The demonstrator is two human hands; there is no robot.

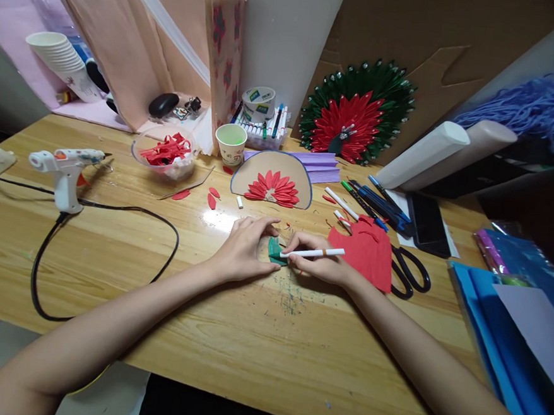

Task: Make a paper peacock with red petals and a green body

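Note:
A small green-coloured piece [274, 250], perhaps card, lies on the wooden table. My left hand [243, 249] curves around it, thumb and forefinger at its near and far edges, steadying it. In my right hand [318, 261] is a white marker pen [324, 253], pinched near its tip, which meets the green surface. Just beyond stands a half-round card [274, 159] with a blue rim and a fan of red petals. Red crepe paper [366, 248] lies beside my right hand, partly over the black-handled scissors [412, 274].
A white glue gun [66, 170] stands left, its black cable [177, 238] looping across the table. Behind are a bowl of red scraps [164, 152], a paper cup [231, 142], a marker box [263, 134] and a red-green petal fan [357, 115]. A phone [428, 223] and blue sheets [490, 336] lie right.

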